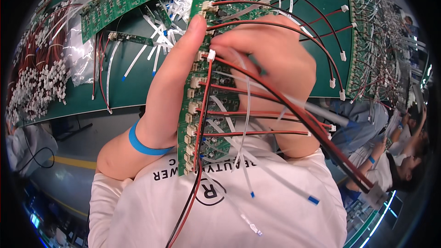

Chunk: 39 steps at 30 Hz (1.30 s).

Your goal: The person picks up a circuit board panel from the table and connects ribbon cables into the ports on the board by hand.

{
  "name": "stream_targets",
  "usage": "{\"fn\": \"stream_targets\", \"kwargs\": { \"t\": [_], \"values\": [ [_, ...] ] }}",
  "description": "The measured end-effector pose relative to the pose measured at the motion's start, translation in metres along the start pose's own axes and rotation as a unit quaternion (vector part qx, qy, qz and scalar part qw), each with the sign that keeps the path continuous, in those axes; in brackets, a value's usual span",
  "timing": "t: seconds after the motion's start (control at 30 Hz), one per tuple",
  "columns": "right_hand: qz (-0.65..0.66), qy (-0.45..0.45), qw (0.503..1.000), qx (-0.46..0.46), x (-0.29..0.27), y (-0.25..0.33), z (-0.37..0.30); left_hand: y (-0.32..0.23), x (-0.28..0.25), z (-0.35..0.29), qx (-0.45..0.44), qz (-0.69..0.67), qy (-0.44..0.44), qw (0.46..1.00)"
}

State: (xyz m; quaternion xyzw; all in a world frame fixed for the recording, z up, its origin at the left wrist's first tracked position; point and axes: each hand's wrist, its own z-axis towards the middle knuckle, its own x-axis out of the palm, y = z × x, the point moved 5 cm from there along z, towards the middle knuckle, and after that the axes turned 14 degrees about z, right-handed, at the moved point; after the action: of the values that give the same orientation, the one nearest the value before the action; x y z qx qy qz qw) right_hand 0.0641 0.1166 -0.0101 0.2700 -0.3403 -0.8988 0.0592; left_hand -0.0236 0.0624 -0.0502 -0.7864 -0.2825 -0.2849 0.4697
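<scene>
My left hand, below a blue wristband, holds a long green circuit board panel upright, thumb along its left edge. The other fingers are behind the panel. My right hand is closed at the row of cream sockets, fingertips pinched together against the board; what they hold is hidden. Red-and-black cables run from the sockets across and beside this hand. One white plug shows just below the fingertips. Flat white ribbon cables with blue ends also hang from the panel.
The green tabletop carries another board panel at the back left. Bundled red-and-black cables with white plugs lie at far left. More wired panels stand at the right. Other people sit at the right edge.
</scene>
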Motion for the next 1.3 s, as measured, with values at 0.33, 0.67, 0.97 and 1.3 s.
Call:
{"fn": "stream_targets", "kwargs": {
  "t": [0.33,0.67,0.97,1.3],
  "values": [
    [-0.055,0.005,0.994,-0.096,-0.001,0.005,-0.002,-0.004,0.015,0.007,0.046,-0.080,0.298,0.950],
    [0.101,-0.079,0.992,0.000,-0.009,-0.015,-0.007,-0.006,0.008,0.007,0.081,-0.124,0.425,0.893],
    [0.159,-0.098,0.974,0.128,-0.026,0.012,0.010,0.008,0.011,0.001,-0.078,-0.056,0.178,0.979],
    [0.423,-0.137,0.833,0.329,-0.032,-0.011,-0.019,-0.016,0.005,-0.008,0.035,-0.041,0.116,0.992]
  ]
}}
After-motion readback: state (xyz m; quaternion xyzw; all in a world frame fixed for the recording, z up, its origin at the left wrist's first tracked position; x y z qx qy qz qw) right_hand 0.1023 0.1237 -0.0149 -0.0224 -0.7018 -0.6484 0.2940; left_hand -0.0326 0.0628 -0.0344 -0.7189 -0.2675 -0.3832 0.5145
